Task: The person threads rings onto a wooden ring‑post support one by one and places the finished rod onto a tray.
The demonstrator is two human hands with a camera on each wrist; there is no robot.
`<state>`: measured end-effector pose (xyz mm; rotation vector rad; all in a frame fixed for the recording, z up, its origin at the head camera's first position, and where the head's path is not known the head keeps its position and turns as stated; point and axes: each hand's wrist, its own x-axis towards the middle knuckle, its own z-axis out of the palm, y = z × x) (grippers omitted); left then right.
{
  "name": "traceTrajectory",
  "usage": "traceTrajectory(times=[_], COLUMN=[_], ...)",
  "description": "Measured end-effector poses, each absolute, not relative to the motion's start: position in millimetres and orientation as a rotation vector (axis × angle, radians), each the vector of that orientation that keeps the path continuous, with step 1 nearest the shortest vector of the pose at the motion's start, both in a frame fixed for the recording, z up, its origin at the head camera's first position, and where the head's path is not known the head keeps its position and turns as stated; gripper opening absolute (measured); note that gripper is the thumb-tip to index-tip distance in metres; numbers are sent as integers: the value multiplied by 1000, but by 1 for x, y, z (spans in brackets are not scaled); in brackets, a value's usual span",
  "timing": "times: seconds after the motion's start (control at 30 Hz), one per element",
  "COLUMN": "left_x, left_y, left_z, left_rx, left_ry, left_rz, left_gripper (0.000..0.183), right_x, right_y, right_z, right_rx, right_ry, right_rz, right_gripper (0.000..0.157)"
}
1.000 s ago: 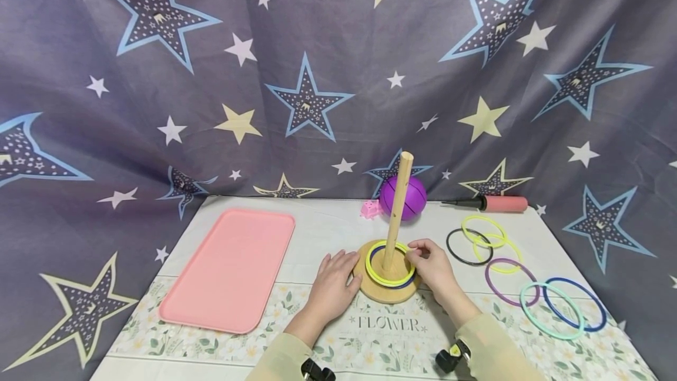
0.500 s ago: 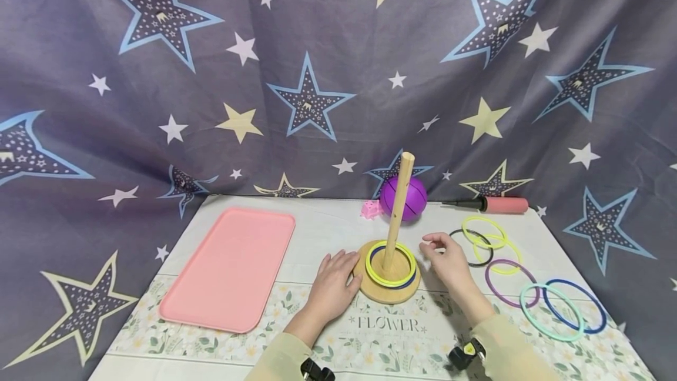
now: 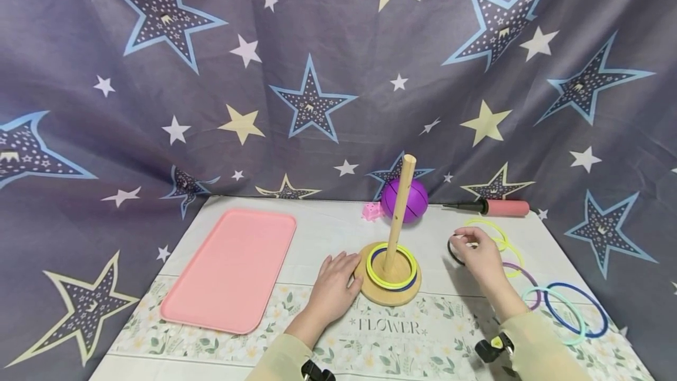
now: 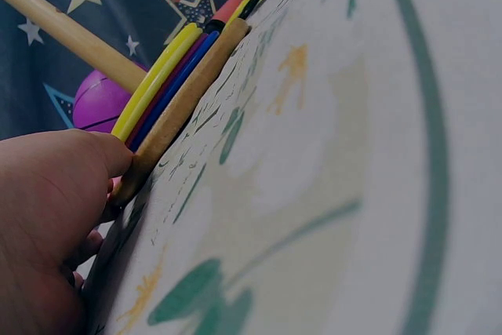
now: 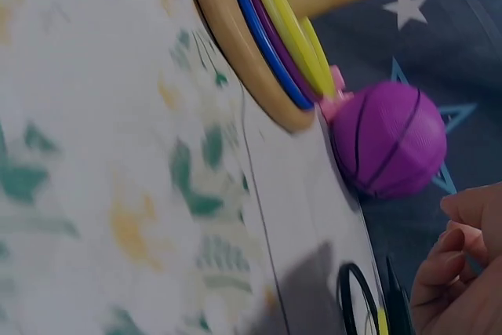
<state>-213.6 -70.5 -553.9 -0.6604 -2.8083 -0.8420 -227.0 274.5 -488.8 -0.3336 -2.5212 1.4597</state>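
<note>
A wooden post (image 3: pixel 402 204) stands on a round wooden base (image 3: pixel 388 298). Rings lie stacked around its foot: yellow (image 4: pixel 153 80) on top, purple (image 5: pixel 274 33) under it, blue (image 4: pixel 176 88) lowest. My left hand (image 3: pixel 332 287) rests at the left side of the base, its thumb against the rim in the left wrist view. To the right of the stand, my right hand (image 3: pixel 480 254) hovers over the loose rings with fingers loosely bent and nothing between them. Directly beneath it lies a black ring (image 3: pixel 451 251), partly hidden by the hand.
Two yellow rings (image 3: pixel 497 227), a purple ring (image 3: pixel 529 275), a mint ring (image 3: pixel 576 311) and a dark blue ring (image 3: pixel 595 298) overlap on the right. Behind the post sit a purple ball (image 3: pixel 418 199) and a pink object (image 3: pixel 372 211). A hand pump (image 3: pixel 505 208) and a pink tray (image 3: pixel 233 269) flank them.
My right hand has left the stacked rings and moved right, over the black and yellow rings. My left hand stays at the base.
</note>
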Motion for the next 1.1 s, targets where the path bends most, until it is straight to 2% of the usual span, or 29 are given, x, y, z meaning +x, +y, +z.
traceTrajectory(times=[0.57,0.83,1.1], left_x=[-215,-215,-215], left_y=[-70,-70,-70], left_z=[-557,-558,-558], left_rx=[-657,-655,-660], left_ry=[-2810,-2807,-2801], left_rz=[-833,-818,-811], left_gripper=[52,51,51], right_x=[-234,-236,-234], right_y=[337,358,370], right_z=[-504,-517,-525], right_rx=[-406,-405,-409], right_ry=[-2535,-2581,-2608], right_rz=[1322,1225,1191], right_gripper=[44,37,36])
